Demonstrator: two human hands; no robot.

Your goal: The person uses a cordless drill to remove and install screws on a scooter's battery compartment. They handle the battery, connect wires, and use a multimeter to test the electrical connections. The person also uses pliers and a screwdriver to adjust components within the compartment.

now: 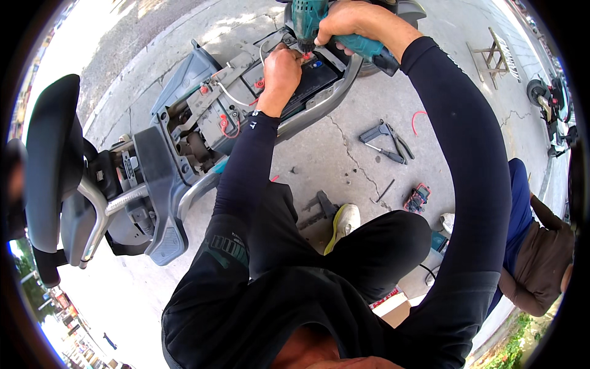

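My right hand [347, 19] grips a teal cordless drill [307, 17] with its chuck pointing down. The tip is over a red terminal [306, 56] on a black battery [314, 81] in the opened body of a grey electric scooter [332, 101]. Close beside the chuck, my left hand [283, 71] has its fingers bent together at that terminal; whatever they pinch is hidden. A white cable [232, 96] runs past my left wrist across more batteries with red terminal covers [224, 123].
Pliers [399, 144], a screwdriver [388, 154], a hex key [385, 190] and a red-cased multimeter [418, 197] lie on the cracked concrete. A wooden stool [495, 55] stands at far right. Another person [544, 261] is at the right edge. The scooter's seat [52, 166] rises at left.
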